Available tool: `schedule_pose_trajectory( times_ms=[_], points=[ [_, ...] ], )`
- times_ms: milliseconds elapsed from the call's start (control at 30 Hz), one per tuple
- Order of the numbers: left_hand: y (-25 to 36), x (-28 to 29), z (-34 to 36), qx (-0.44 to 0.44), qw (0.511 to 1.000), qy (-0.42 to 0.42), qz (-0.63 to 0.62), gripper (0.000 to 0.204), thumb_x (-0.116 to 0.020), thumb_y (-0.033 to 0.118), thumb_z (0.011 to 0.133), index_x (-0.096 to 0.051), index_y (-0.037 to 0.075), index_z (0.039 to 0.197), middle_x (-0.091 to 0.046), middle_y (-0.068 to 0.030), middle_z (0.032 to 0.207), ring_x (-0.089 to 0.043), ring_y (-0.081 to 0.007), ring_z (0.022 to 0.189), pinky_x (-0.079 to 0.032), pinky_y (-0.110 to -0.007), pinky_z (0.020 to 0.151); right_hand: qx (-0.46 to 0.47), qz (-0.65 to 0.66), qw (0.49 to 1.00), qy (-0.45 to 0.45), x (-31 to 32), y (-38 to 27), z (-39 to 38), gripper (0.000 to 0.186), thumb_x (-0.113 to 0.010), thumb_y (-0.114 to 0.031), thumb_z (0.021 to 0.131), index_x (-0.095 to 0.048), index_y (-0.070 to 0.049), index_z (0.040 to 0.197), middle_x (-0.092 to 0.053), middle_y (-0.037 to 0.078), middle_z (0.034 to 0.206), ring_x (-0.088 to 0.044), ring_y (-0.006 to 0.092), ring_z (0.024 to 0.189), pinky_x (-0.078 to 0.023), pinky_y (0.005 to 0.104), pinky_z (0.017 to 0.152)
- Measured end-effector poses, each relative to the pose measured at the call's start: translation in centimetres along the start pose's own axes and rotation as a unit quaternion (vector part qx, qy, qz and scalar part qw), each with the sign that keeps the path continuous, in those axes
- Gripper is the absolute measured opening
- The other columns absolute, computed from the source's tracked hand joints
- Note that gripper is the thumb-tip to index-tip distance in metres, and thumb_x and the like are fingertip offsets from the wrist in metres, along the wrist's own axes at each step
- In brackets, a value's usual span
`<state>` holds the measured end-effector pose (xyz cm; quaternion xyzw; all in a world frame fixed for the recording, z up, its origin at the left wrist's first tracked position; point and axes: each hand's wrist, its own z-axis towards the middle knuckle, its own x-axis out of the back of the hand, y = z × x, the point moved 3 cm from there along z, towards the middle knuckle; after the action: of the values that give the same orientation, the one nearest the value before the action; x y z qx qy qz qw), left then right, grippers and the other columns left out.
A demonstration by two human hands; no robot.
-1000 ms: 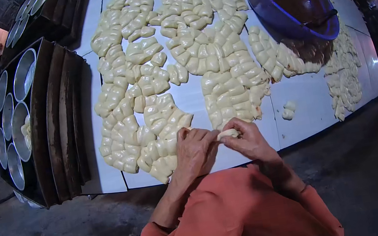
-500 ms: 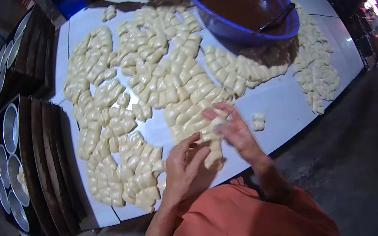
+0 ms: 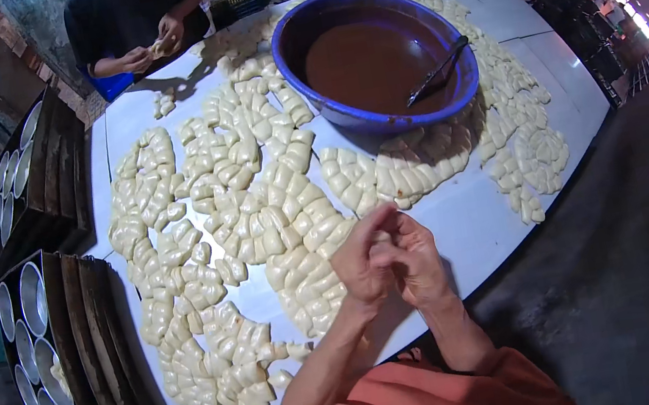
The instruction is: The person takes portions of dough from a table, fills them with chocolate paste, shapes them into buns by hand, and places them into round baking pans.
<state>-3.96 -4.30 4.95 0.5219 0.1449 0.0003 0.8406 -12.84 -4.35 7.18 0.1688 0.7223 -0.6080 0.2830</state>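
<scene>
My left hand [image 3: 363,269] and my right hand [image 3: 421,268] meet above the table's near edge, fingers curled together. Between them a small piece of pale dough [image 3: 383,237] barely shows; the fingers cover most of it. Just beyond and left of my hands, many glossy, cream-coloured dough pieces [image 3: 255,223] lie pressed side by side in wide sheets on the white table [image 3: 476,237]. A large blue-purple basin [image 3: 295,79] stands farther back, holding a smooth brown filling [image 3: 362,67]. A dark-handled utensil [image 3: 440,70] leans in it.
Stacked dark trays with round metal tins [image 3: 33,298] stand along the left side, another stack [image 3: 23,171] behind them. Across the table a co-worker's hands [image 3: 153,51] pinch a dough piece. More dough [image 3: 535,154] covers the right side near the table's edge.
My hands, apart before with dough in the right one, have come together around it. The view has tilted up, bringing the co-worker's torso into sight; that person's hands now meet over dough.
</scene>
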Motion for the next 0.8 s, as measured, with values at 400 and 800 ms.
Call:
schedule_pose_trajectory(
  times_ms=[400, 800],
  points=[
    [-6.1, -2.1, 1.1, 0.328, 0.933, -0.059, -0.139, 0.051, -0.058, 0.024, 0.100, -0.042, 0.001, 0.142, -0.067, -0.0092, 0.110, -0.064, -0.0122, 0.091, -0.050, -0.023, 0.075, 0.079, -0.401, 0.912, -0.026, 5.2, -12.1, 18.6, 0.016, -0.059, -0.015, 0.093, -0.060, -0.002, 0.102, -0.064, 0.006, 0.091, -0.062, 0.0118, 0.084, -0.049, 0.0273, 0.075],
    [-6.4, 0.7, 2.4, 0.356, 0.929, -0.089, -0.044, 0.036, -0.061, 0.020, 0.098, -0.056, -0.002, 0.127, -0.068, -0.0074, 0.104, -0.062, -0.0092, 0.083, -0.050, -0.022, 0.070, -0.111, -0.460, 0.872, -0.127, 6.9, -10.9, 23.4, 0.019, -0.066, -0.026, 0.089, -0.063, -0.007, 0.088, -0.059, 0.000, 0.077, -0.060, 0.0101, 0.072, -0.049, 0.0271, 0.062]
  ],
)
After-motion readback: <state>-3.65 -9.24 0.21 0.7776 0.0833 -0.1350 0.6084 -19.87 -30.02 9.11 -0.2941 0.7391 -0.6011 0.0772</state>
